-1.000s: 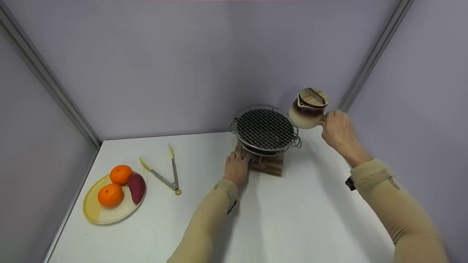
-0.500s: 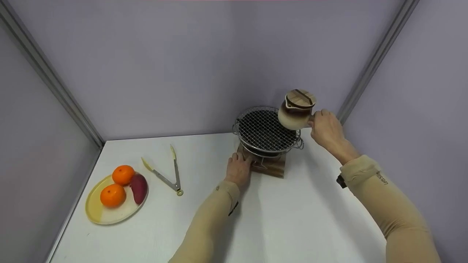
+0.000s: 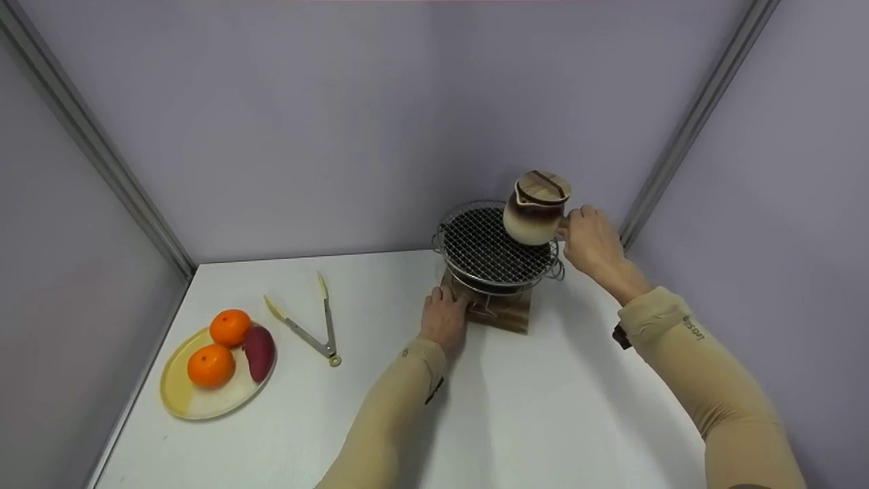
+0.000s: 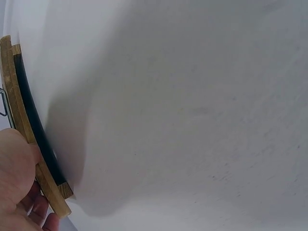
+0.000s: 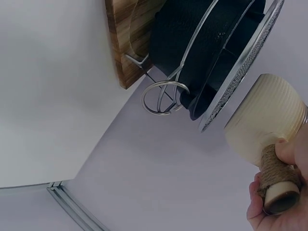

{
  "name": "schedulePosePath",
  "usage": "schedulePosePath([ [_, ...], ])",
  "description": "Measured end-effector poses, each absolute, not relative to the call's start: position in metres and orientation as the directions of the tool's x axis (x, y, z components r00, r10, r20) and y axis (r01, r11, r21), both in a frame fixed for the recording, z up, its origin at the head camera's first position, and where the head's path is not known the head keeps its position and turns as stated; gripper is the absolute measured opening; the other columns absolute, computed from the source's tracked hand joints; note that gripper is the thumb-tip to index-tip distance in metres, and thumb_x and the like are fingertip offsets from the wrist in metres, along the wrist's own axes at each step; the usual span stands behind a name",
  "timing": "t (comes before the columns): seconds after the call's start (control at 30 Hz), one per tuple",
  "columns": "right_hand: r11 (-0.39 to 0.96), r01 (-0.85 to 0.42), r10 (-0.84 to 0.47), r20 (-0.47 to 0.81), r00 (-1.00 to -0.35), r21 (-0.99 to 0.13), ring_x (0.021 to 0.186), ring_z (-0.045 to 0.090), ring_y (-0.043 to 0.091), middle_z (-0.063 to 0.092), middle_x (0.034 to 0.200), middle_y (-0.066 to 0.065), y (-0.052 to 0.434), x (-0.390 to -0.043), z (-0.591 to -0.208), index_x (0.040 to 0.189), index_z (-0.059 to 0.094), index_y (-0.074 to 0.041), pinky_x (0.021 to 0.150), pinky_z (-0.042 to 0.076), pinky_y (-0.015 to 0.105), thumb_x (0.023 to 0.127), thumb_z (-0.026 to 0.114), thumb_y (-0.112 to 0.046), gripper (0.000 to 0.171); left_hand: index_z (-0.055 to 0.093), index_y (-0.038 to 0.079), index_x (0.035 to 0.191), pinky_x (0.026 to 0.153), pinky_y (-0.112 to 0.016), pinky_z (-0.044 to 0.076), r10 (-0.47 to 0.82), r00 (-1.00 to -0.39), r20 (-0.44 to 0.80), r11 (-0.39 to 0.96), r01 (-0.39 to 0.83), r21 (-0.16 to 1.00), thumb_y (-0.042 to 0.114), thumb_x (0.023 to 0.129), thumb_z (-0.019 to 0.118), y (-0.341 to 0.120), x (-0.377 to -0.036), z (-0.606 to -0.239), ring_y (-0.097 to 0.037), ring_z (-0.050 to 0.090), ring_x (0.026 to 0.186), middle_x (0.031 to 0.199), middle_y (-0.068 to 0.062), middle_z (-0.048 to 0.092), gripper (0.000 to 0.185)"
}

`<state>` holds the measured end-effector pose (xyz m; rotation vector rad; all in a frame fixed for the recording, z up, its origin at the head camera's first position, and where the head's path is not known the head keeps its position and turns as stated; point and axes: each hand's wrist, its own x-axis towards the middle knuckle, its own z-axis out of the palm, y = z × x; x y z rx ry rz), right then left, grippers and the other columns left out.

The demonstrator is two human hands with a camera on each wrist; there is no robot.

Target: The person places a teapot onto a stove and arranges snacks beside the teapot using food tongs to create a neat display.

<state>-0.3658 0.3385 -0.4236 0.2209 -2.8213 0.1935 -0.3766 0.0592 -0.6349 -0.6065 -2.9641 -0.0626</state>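
Note:
My right hand (image 3: 592, 241) grips the rope-wrapped handle (image 5: 275, 171) of a cream and brown ceramic pot (image 3: 533, 216) with a wooden lid (image 3: 541, 186). The pot hangs just above the right side of a round wire grill mesh (image 3: 485, 246). In the right wrist view the pot's ribbed base (image 5: 267, 113) is close to the mesh rim (image 5: 240, 67). The grill stands on a wooden base board (image 3: 501, 314). My left hand (image 3: 445, 316) rests against the board's front left edge (image 4: 33, 144), fingers curled at it.
A yellow plate (image 3: 176, 394) at the front left holds two oranges (image 3: 212, 364) and a purple sweet potato (image 3: 259, 352). Metal tongs (image 3: 313, 320) lie open beside it on the white table (image 3: 557, 407). Purple walls close in behind and to the right.
My right hand has carried the pot leftward and a little down, from beside the grill's right rim to over its mesh. The left hand has stayed at the board.

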Motion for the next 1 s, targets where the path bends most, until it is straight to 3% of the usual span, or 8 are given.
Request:
schedulePosePath([
  [0.53, 0.984, -0.147, -0.113, 0.283, -0.952, -0.1, 0.117, 0.064, 0.06, 0.065, 0.123, 0.039, 0.325, -0.385, -0.434, 0.125, 0.062, 0.019, 0.103, 0.055, 0.067, 0.113, 0.059, -0.017, 0.038, 0.068, 0.021, 0.145, 0.109, -0.049, 0.057, 0.379, -0.907, 0.182, 0.919, 0.392, 0.039, 0.015, 0.106, 0.068, 0.055, -0.373, -0.632, -0.036, 0.062, 0.132, 0.145, -0.021, 0.066, 0.04],
  [1.0, 0.99, -0.114, -0.083, 0.295, -0.952, -0.089, 0.118, 0.064, 0.058, 0.065, 0.124, 0.038, 0.323, -0.39, -0.443, 0.126, 0.063, 0.018, 0.1, 0.057, 0.068, 0.112, 0.062, -0.017, 0.038, 0.063, 0.023, 0.151, 0.111, -0.048, 0.055, 0.389, -0.913, 0.125, 0.917, 0.396, 0.041, 0.017, 0.107, 0.069, 0.059, -0.375, -0.632, -0.034, 0.06, 0.133, 0.144, -0.018, 0.065, 0.044],
])
